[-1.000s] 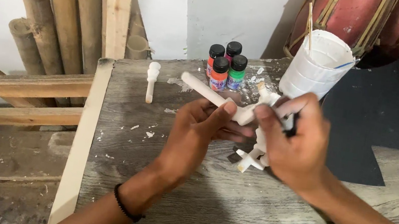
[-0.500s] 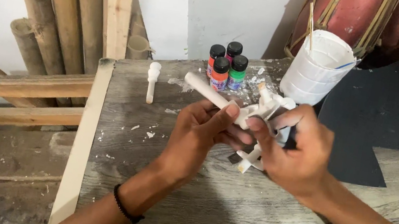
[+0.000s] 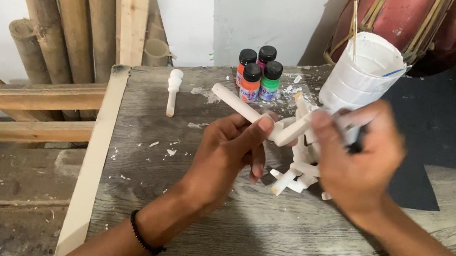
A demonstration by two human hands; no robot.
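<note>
**White Peg Figure Held Over Workshop Desk**

A white-painted assembly of wooden pegs (image 3: pixel 296 156) is held mid-frame above the weathered grey desk (image 3: pixel 259 241), pinched by the left hand (image 3: pixel 230 152) for steadiness. The right hand (image 3: pixel 356 159) is closed on a slim tool, partly blurred. Small paint bottles (image 3: pixel 257 72) and a white cup (image 3: pixel 359 75) are crowded just behind.

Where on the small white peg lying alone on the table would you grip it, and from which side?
Grip the small white peg at its slim straight shaft, coming from above with fingers either side: it lies flat on the table, apart from other things, and its knobbed end is rounder.
</note>
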